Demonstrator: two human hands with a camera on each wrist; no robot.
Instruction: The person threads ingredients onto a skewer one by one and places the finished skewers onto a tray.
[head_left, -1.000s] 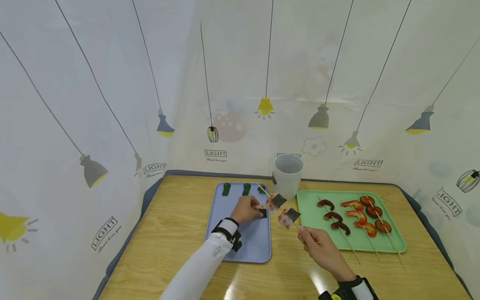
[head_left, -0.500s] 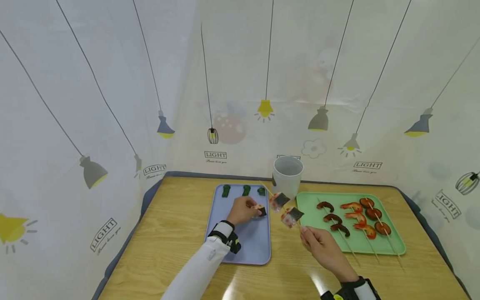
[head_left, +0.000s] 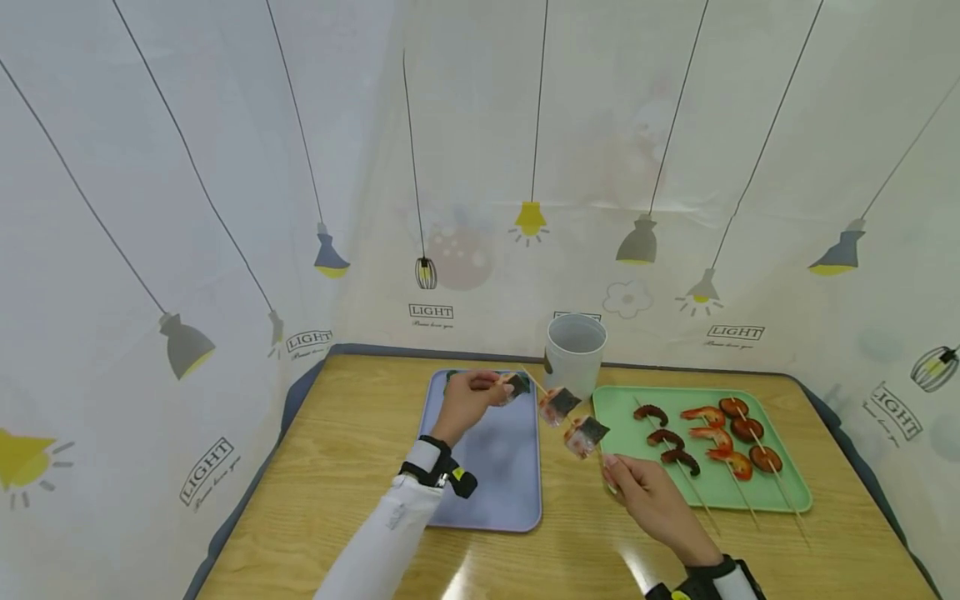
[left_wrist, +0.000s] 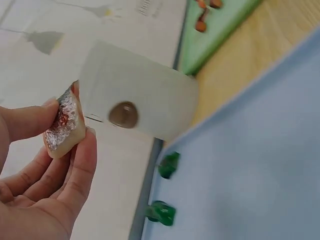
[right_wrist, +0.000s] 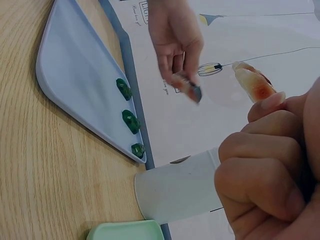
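My left hand [head_left: 461, 410] pinches a fish chunk [left_wrist: 65, 125] with dark skin and pale flesh between thumb and fingers, up over the far part of the blue tray [head_left: 495, 492]. Over the table between the two trays, my right hand [head_left: 656, 504] grips the lower end of a wooden skewer [head_left: 531, 379]. Two similar fish chunks [head_left: 558, 405] are threaded on it, one behind the other. The skewer's bare tip points up and away, just right of the chunk in my left hand. In the right wrist view, the right fingers are curled, with one chunk showing beyond them.
Several dark green pieces [right_wrist: 131, 121] lie along the tray's far edge. A white cup [head_left: 573, 362] stands behind, between the trays. The green tray [head_left: 618, 404] at right bears skewers of curled brown tentacles [head_left: 663, 435], shrimp [head_left: 712, 433] and round brown slices [head_left: 747, 428].
My left hand has lifted the fish chunk off the blue tray, up and slightly left to near the skewer tip. My right hand and its skewer have shifted slightly right.
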